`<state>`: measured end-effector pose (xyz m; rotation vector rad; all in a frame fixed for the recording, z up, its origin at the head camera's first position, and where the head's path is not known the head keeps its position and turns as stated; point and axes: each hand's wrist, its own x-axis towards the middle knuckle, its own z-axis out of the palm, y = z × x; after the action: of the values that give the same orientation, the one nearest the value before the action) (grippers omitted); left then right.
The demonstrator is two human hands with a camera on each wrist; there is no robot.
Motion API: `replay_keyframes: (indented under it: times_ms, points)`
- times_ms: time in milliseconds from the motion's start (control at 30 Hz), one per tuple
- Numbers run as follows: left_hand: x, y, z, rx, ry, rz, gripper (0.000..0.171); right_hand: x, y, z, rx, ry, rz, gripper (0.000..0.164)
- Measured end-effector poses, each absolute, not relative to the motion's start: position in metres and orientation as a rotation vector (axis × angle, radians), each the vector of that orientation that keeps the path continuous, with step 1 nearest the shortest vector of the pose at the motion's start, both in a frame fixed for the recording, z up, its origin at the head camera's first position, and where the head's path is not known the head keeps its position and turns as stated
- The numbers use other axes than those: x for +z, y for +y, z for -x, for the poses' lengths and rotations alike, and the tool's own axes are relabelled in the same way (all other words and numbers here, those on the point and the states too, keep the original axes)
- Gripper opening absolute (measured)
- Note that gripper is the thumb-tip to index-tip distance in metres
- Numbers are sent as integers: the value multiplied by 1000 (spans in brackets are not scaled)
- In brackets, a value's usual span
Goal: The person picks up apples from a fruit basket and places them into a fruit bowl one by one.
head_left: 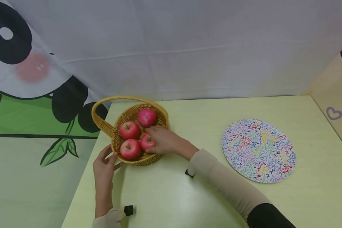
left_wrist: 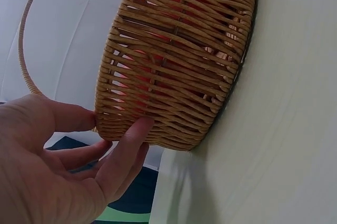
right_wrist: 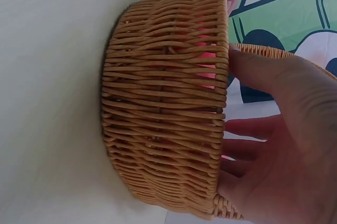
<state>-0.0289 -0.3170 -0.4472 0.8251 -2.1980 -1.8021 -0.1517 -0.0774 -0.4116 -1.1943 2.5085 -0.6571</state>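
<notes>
A yellow-brown wicker basket (head_left: 146,161) with an arched handle (head_left: 122,97) stands at the back left of the table. Inside it are red apples, one at the left (head_left: 129,130) and one at the front (head_left: 130,149), plus a darker pink round fruit (head_left: 147,118) at the back. My left hand (head_left: 104,166) holds the basket's front left edge, its thumb at the rim and fingers against the woven wall (left_wrist: 163,66). Reaching over the near right rim, my right hand (head_left: 168,141) grips another apple (head_left: 147,142) inside the basket. In the right wrist view the wicker hides most of the fingertips.
A round board (head_left: 259,151) with a multicoloured squiggle pattern lies on the right of the pale yellow table (head_left: 171,196). Behind the table hangs a light cloth (head_left: 202,63), with a printed panda-like figure at the left.
</notes>
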Motion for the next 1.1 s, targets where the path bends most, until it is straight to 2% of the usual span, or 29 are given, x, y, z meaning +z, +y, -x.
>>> replay_keyframes:
  times_ms: [200,833,1100]
  points:
    - [-449,-326,26,-1953,-2106,-872,53,-410,-86,158,-666,2430,1157,86]
    - [-453,-326,26,-2063,-1963,-876,54,-410,-92,165,-604,2392,1171,64]
    - [-450,-325,27,-2013,-2005,-903,53,-408,-92,165,-594,2392,1161,79]
